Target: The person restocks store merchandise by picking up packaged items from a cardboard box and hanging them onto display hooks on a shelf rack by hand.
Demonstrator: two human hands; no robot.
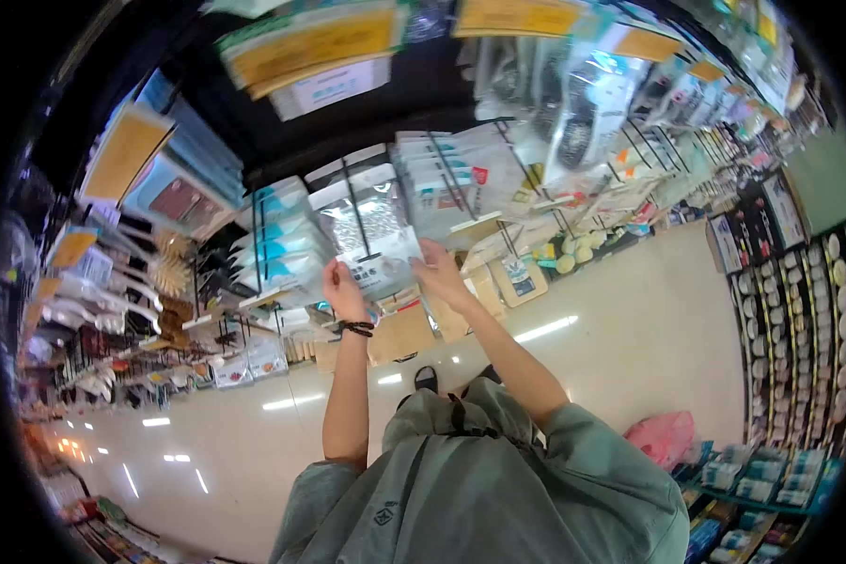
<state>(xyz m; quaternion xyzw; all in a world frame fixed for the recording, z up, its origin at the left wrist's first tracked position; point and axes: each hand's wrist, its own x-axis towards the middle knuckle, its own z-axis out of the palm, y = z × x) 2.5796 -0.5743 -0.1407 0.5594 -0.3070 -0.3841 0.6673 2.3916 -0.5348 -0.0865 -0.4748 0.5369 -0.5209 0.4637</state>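
Observation:
A clear-fronted package with silvery mesh-like contents and a white printed label hangs at a black display hook on the shelf ahead. My left hand, with a dark beaded bracelet at its wrist, grips the package's lower left edge. On the lower right edge, the fingers of my right hand are closed. White and blue packets hang just left of it, and more pale packets hang to the right.
Brushes hang at the left. Yellow tags line the upper shelf edge. Cardboard boxes are below my hands. A pink bag lies at the right, near a low shelf. A rack stands at far right.

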